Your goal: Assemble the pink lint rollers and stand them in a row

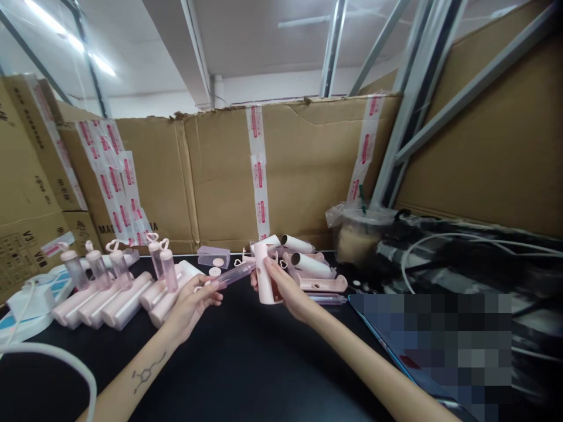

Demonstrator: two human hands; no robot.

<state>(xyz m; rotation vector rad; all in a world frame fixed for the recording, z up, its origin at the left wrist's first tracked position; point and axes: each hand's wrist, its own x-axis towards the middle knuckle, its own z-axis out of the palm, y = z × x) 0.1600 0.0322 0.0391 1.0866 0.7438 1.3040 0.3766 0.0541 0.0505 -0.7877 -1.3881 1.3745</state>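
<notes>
My left hand (189,305) pinches one end of a slim clear purplish plastic handle (237,274). The far end of that handle points right and meets the side of a pink casing (264,281), or lies just in front of it; which one I cannot tell. My right hand (285,287) is wrapped round this casing, a curved shell with a small hole, and holds it upright above the black table (246,363). Behind the hands are white rolls (312,266) with cardboard cores and another pink casing (323,283) lying flat.
On the left stand several pink rollers (127,299) with upright clear handles. A clear purplish box (213,257) and small discs (214,272) sit behind my left hand. A drink cup (357,237), black bags and a blue-edged tablet-like object (378,334) are on the right. Cardboard (220,176) closes off the back.
</notes>
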